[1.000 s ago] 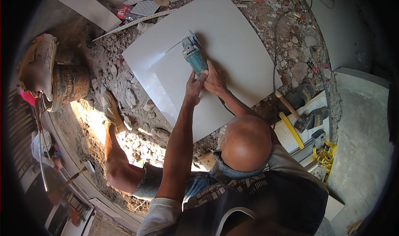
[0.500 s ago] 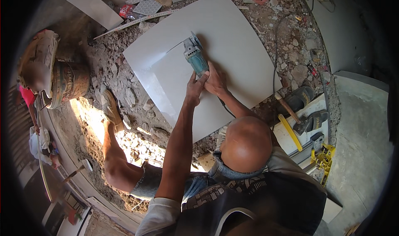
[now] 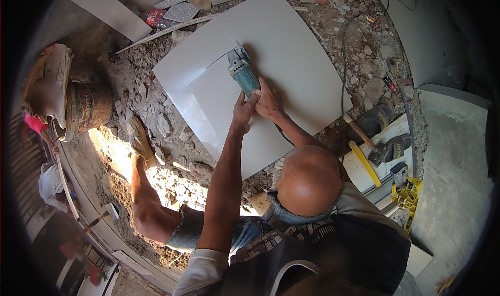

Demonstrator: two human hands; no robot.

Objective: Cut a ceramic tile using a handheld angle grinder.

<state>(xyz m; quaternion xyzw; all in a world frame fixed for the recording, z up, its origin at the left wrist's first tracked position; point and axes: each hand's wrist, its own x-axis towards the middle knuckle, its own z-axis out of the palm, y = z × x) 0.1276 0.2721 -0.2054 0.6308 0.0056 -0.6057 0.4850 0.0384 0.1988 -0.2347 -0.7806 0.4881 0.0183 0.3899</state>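
While the head view looks down, your left hand and right hand are both curled closed around the rear of the teal-and-grey plastic-and-metal angle grinder, whose body extends ahead of your fingers, over the large, pale, glossy square tile, its disc near a thin dark line.

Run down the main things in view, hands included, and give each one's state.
Teal angle grinder: held in both hands; running or stopped, unclear.
Bare left hand: closed on the grinder's rear.
Bare right hand: closed there too.
Large pale square tile: lying flat, in one piece, marked by a thin dark line.
Wooden-handled hammer: lying down, unheld.
Long yellow bar: lying down, unheld.
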